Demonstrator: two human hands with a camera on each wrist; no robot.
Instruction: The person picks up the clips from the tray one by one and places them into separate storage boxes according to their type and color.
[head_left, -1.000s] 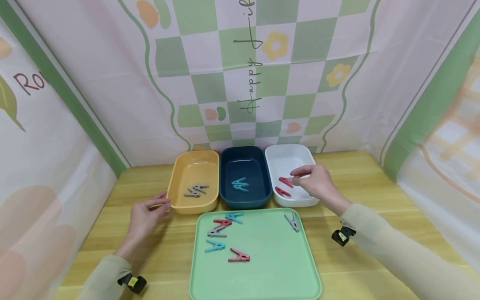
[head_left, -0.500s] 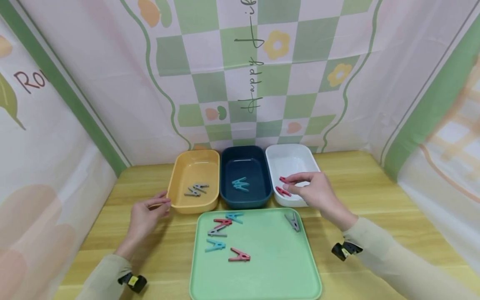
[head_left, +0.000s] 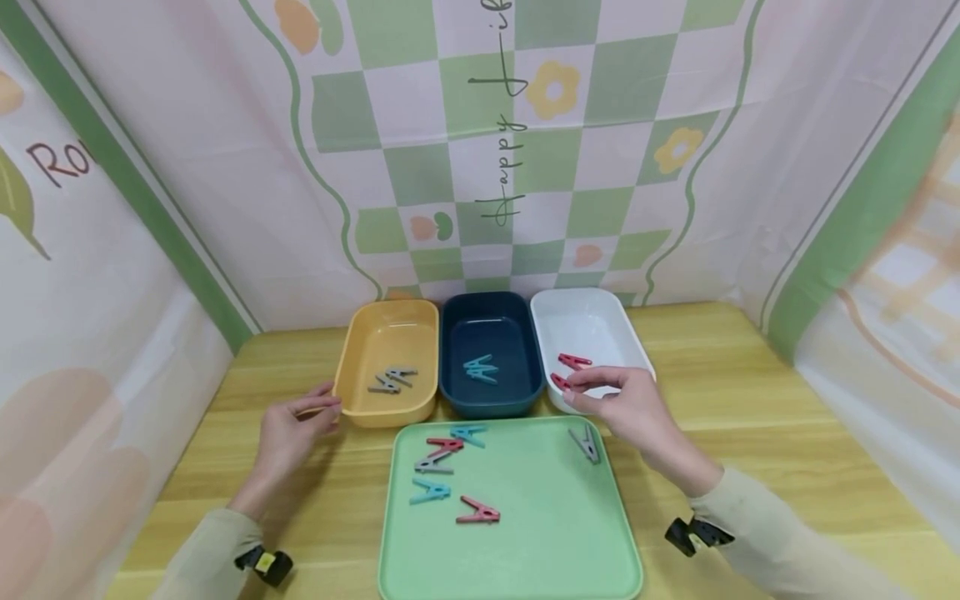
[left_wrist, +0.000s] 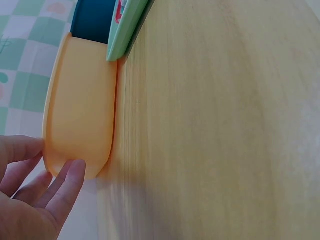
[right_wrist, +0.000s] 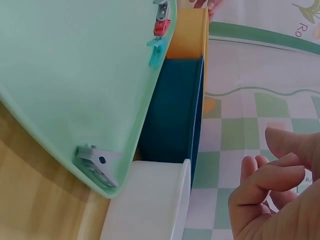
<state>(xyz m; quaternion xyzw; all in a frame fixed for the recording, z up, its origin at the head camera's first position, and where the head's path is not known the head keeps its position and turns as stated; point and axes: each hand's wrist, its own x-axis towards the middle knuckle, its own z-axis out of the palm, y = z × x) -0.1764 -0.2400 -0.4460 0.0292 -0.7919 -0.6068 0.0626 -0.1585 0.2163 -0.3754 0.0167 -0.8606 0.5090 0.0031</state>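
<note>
Sorted so far: two clips apiece in yellow bin (head_left: 386, 346), blue bin (head_left: 491, 337), white bin (head_left: 592, 321); six left on green tray (head_left: 555, 517); right hand (head_left: 626, 408) empty, seemingly relaxed, at tray's 1 o'clock; left hand (head_left: 288, 433) loosely touching yellow bin.

Wooden table (head_left: 750, 400) with yellow bin (head_left: 386, 333), navy bin (head_left: 491, 329), white bin (head_left: 588, 321), green tray (head_left: 540, 517).

The yellow bin (head_left: 390, 360) is touched by the left hand (head_left: 288, 433); the right hand (head_left: 630, 408) is held empty over the white bin (head_left: 600, 321).
</note>
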